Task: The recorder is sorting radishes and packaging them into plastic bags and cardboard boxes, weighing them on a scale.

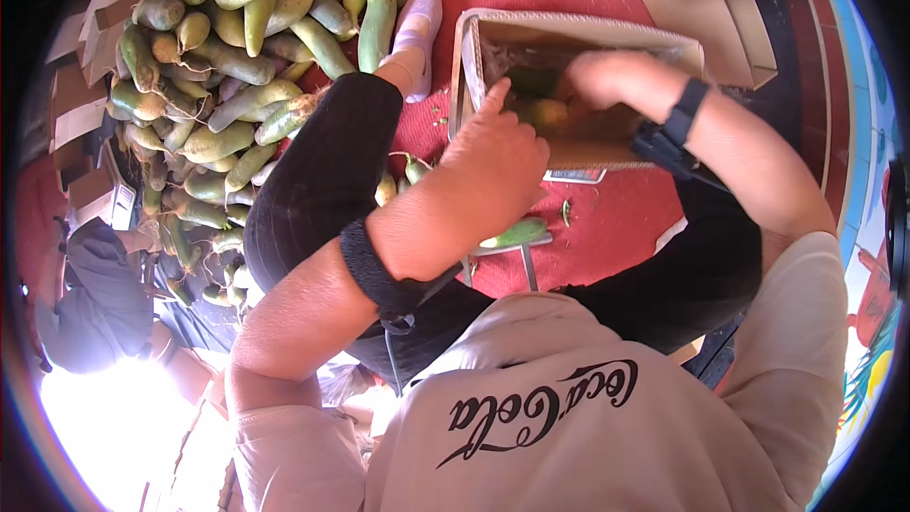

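My right hand (593, 82) reaches down into an open cardboard box (583, 23), its fingers hidden in shade beside a green radish (544, 114) and a darker one. Whether the fingers grip a radish cannot be seen. Over the box's near left corner is my left hand (498, 149), one finger extended at the rim and the others curled; its palm side is hidden. Clear plastic lines part of the box. Below the left hand, a green radish (522, 232) lies on a small metal-legged stand. A few more radishes (416, 169) lie on the red carpet beside my knee.
A large heap of green radishes (227, 71) covers the floor at left. Flattened and open cardboard boxes (718, 28) stand at the upper right, others (85, 114) at the far left. Part of a digital scale (577, 176) shows under the box. Another person (106, 291) is at the lower left.
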